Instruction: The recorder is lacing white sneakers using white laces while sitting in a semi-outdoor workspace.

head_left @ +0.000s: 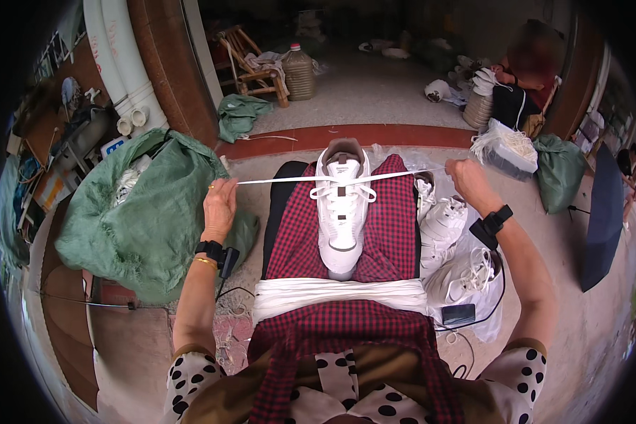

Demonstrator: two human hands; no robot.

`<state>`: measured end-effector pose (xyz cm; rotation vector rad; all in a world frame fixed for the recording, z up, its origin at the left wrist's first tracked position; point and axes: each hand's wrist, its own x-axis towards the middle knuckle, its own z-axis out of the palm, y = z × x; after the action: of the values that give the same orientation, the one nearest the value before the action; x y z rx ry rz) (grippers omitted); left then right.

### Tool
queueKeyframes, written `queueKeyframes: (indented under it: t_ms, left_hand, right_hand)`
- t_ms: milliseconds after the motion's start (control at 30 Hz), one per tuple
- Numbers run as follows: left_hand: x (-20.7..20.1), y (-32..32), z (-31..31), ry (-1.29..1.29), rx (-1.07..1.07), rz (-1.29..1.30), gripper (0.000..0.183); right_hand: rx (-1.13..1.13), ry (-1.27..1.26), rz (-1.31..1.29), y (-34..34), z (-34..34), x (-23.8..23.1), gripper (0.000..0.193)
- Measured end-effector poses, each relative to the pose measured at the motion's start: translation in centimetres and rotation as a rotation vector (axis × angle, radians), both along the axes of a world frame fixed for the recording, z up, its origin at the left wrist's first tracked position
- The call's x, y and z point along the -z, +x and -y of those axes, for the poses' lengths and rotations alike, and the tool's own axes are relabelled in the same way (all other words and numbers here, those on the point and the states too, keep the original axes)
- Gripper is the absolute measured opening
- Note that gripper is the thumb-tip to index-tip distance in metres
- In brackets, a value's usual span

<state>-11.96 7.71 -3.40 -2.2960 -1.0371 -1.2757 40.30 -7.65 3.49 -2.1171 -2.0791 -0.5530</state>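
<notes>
A white sneaker [342, 212] lies on my lap over a red checked cloth [389, 233], toe toward me. A white shoelace [290, 179] runs through its upper eyelets and is stretched out flat to both sides. My left hand [220, 201] pinches the left end of the lace, out to the left of the shoe. My right hand [468, 180] grips the right end, out to the right. A bundle of white laces [339, 291] lies across my thighs below the shoe.
A big green woven sack [145, 212] stands at my left. More white sneakers [449, 233] pile at my right with a dark phone [458, 314] and cable. Another person [523, 78] sits at the back right beside a lace bundle [505, 145] and a green bag [558, 169].
</notes>
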Motion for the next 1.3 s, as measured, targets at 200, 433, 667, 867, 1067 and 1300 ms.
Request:
queueKeyframes:
  t_ms: [200,433,667,867,1067,1300]
  left_hand:
    - [0.7,2.0,-0.8,0.058,-0.118,0.098,0.012]
    - [-2.5,11.7,-0.1,-0.645,0.461,0.740,0.018]
    - [-3.1,13.9,3.8,-0.996,0.622,0.684,0.023]
    - [-2.6,12.8,4.8,-0.980,0.559,0.698,0.022]
    - [-2.1,13.2,4.9,-0.961,0.581,0.812,0.021]
    - [-1.7,13.7,5.1,-0.921,0.585,0.834,0.020]
  right_hand:
    - [-0.365,0.887,-0.405,-3.9,1.5,-2.1,0.017]
    - [-0.537,0.189,-1.647,-12.0,-3.4,2.7,0.016]
    - [-0.514,0.052,-1.360,-13.1,-4.2,3.4,0.011]
    - [-0.327,-0.260,-1.375,-12.0,-5.3,1.2,0.009]
    - [-0.315,-0.415,-1.404,-12.0,-6.1,-0.3,0.012]
    - [-0.340,-0.322,-1.007,-14.2,-6.7,-2.4,0.019]
